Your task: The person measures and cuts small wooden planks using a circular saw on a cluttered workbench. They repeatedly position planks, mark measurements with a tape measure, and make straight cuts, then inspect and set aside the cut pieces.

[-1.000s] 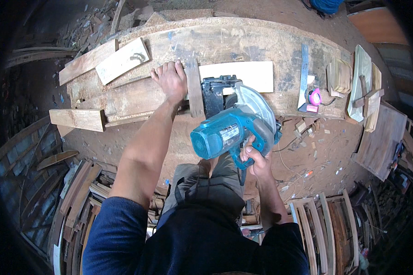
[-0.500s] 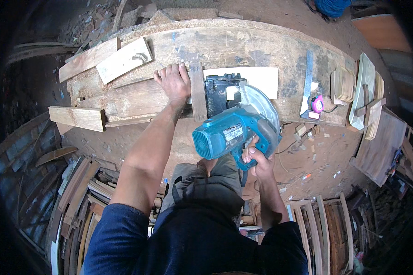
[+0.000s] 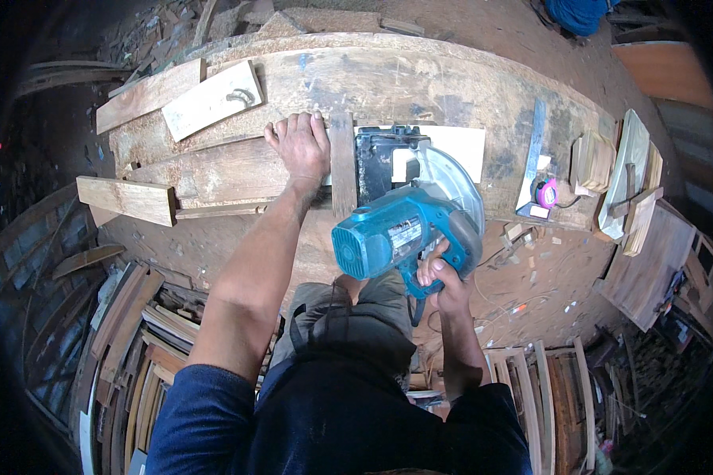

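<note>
while the right hand (image 3: 444, 277) stays wrapped tight round the handle of the blue circular saw (image 3: 408, 222), the tool has crept a little further from the body than it was a second ago, its dark base plate now sitting deeper over the pale board (image 3: 451, 146) on the workbench (image 3: 420, 75). that small advance reads as a cut under way and being fed forward slowly, not yet through the far edge of the board.

beside the saw, just to its left, a narrow upright strip of wood (image 3: 342, 162) lies along the base plate like a fence. the left hand (image 3: 299, 146) is spread flat with fingers wide, pressing down on the long plank (image 3: 214, 174) and touching that strip; it has barely shifted, which suggests it is only steadying the work.

further off, a steel square (image 3: 533, 154) and a pink tape measure (image 3: 547, 192) rest on the right of the bench, with a stack of small wood blocks (image 3: 594, 158) beyond them. at the far left, loose offcuts (image 3: 212, 99) lie across the bench top.
</note>
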The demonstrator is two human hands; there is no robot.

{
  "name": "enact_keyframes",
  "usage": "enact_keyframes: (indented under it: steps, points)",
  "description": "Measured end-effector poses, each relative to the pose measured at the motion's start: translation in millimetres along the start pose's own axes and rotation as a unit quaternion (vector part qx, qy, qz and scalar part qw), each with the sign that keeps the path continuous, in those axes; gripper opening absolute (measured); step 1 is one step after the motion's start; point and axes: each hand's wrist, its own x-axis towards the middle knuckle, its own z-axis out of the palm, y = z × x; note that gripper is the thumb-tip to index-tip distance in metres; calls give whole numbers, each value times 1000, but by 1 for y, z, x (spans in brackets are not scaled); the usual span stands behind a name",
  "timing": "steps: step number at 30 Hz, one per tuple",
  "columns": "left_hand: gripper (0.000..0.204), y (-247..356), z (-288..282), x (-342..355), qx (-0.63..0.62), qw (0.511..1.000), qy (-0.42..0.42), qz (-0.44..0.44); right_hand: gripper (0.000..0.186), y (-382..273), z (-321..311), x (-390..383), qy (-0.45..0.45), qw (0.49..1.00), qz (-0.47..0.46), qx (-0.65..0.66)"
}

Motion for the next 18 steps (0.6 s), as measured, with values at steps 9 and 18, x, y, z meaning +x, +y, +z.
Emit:
enact_keyframes:
  steps: [9, 18]
  points:
    - [35, 5, -7, 2, 7, 999, -36, -19, 24, -4, 4, 10, 24, 1000, 16, -7]
    - [34, 5, -9, 3, 25, 999, -45, -17, 23, -9, 10, 24, -1, 1000, -8, -24]
